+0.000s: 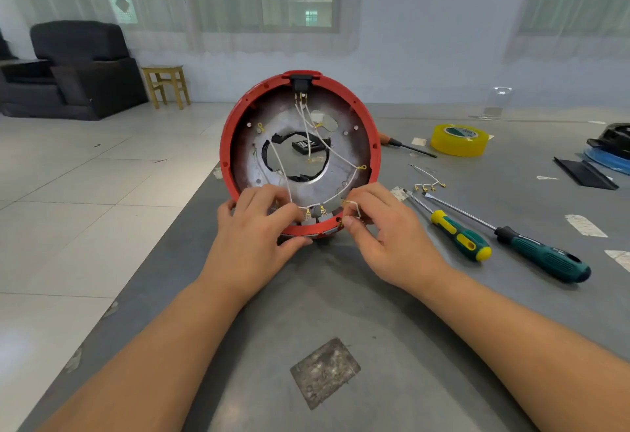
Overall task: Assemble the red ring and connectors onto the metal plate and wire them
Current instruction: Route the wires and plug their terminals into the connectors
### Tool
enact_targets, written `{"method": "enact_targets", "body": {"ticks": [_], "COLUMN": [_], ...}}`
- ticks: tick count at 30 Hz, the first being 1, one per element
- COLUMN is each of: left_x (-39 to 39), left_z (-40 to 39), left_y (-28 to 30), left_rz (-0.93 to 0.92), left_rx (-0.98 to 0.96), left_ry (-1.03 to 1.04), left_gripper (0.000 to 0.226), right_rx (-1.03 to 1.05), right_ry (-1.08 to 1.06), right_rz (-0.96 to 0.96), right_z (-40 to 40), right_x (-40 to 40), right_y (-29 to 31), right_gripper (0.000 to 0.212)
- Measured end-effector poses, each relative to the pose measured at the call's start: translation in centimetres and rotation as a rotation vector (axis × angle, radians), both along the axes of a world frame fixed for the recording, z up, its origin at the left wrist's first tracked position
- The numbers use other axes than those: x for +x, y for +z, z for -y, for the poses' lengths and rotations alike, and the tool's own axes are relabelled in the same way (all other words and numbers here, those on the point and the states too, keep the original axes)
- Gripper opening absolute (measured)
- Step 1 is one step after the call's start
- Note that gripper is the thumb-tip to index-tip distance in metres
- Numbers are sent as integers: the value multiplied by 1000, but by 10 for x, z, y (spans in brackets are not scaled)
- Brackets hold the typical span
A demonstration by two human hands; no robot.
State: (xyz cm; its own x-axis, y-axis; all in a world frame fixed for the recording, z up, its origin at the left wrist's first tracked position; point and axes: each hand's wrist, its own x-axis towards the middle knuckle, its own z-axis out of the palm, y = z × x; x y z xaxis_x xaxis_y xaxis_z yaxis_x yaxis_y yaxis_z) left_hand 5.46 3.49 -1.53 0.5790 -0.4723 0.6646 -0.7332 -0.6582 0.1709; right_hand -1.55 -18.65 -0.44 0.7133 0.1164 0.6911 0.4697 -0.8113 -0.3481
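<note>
The left hand (259, 223) grips the bottom edge of the round red plastic ring (225, 145), tipped up on the grey table (341, 295). The right hand (378, 223) pinches a thin white wire (354, 208) beside the ring's shiny metal plate (341, 155)

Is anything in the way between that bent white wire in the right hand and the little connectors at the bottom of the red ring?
Nothing visible. The right hand pinches the wire just right of the connectors, with open space between. The left hand grips the ring on their other side.

Bright window daylight; soft shadows; warped edges
</note>
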Motion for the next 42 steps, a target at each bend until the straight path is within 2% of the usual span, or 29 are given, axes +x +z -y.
{"method": "enact_targets", "body": {"ticks": [6,12,16,19,28,42], "left_x": [-4,-5,-4,-5,-2,0], "left_z": [6,12,16,19,20,21], "left_y": [-1,-5,-6,-7,-12,-14], "left_rz": [109,213,282,324,346,376], "left_rx": [22,79,82,103,121,91], "left_ry": [-19,17,-1,-20,-54,-67], "left_gripper": [29,27,20,17,20,24], "right_rx": [32,184,151,50,-9,61], "right_ry": [-54,-171,-209,-258,-295,-263], "right_rz": [-36,-61,-126,-224,-514,-557], "right_z": [2,-3,-8,-13,-10,-8], "right_x": [-5,-4,0,9,21,24], "right_y": [1,17,37,44,45,40], "right_gripper": [10,9,6,8,17,12]}}
